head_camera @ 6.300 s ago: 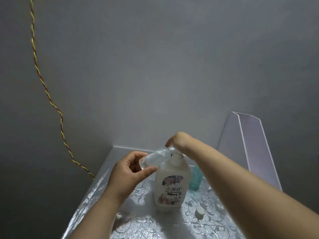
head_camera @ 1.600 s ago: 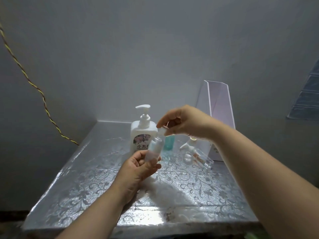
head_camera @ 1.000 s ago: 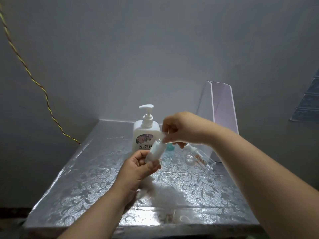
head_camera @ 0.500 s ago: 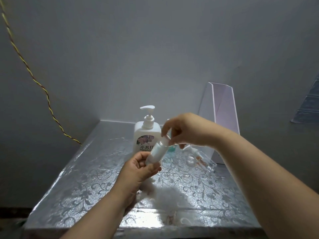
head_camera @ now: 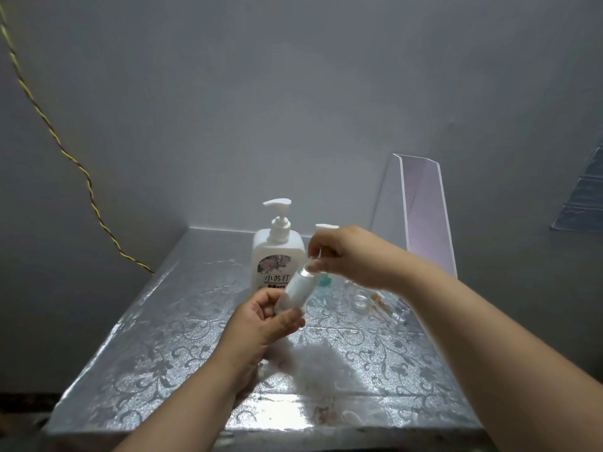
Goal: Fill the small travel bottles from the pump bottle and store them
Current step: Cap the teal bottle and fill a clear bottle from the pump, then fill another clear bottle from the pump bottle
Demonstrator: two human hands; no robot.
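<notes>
My left hand (head_camera: 261, 324) grips a small clear travel bottle (head_camera: 298, 288), tilted with its neck up and to the right. My right hand (head_camera: 352, 256) pinches a small white cap (head_camera: 312, 263) at the bottle's neck. The white pump bottle (head_camera: 277, 252) with a flowered label stands upright just behind both hands. A second white pump head (head_camera: 326, 226) shows above my right hand. A teal bottle (head_camera: 324, 281) peeks out below my right hand. A clear empty bottle (head_camera: 360, 301) lies on its side to the right.
The silver floral-patterned table top (head_camera: 163, 337) ends at a front edge near me. A clear acrylic box (head_camera: 424, 216) stands at the back right against the wall. A small white cap (head_camera: 350, 415) lies near the front edge. A yellow-red twisted wire (head_camera: 81, 171) hangs on the left wall.
Since the oldest frame the small bottle has left the pump's spout and come toward me. Over the last second my right hand has stayed at the bottle's neck, working the cap.
</notes>
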